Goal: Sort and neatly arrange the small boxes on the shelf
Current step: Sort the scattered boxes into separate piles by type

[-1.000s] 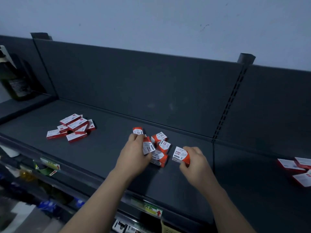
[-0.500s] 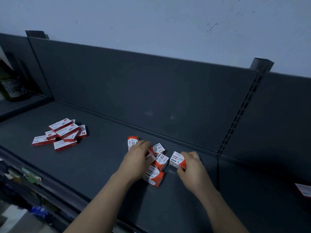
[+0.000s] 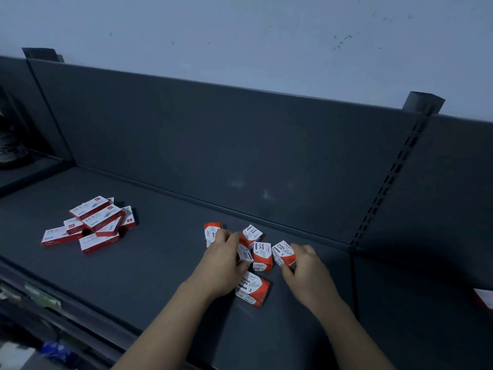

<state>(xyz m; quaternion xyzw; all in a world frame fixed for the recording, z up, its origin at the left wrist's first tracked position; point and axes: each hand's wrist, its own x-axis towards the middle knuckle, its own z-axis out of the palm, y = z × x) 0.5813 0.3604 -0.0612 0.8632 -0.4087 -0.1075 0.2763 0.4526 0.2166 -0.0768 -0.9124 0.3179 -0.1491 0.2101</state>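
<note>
We work at a dark grey shelf [image 3: 160,263]. A loose cluster of orange-and-white paper-clip boxes [image 3: 262,256] sits near its middle, a little in front of the back panel [image 3: 213,142].

Our left hand [image 3: 226,263] lies over the left side of the cluster. Its fingers are curled and the thumb is closed on a hidden box [image 3: 245,254], of which only one white face shows. Just beyond the fingertips, an end box [image 3: 212,229] stands upright, partly covered by the fingers.

Our right hand [image 3: 306,273] pinches the rightmost box [image 3: 284,253] between thumb and fingers. The box is tilted and sits just beside the upright one in the middle. We cannot tell whether it still touches the shelf.

A flat box [image 3: 252,288] lies nearest us between our two wrists, its "PAPER CLIPS" face up. A leaning box [image 3: 252,233] tips at the back of the cluster.

Well apart to the left lies a pile of flat red-and-white staple boxes [image 3: 90,222], several stacked crosswise on the others. Past the slotted upright [image 3: 386,182], at the right edge, we see the corner of an edge box [image 3: 484,297], also red and white. A pale wall [image 3: 240,36] rises above the panel. Blurred price labels [image 3: 40,297] show on the rail below the shelf.
</note>
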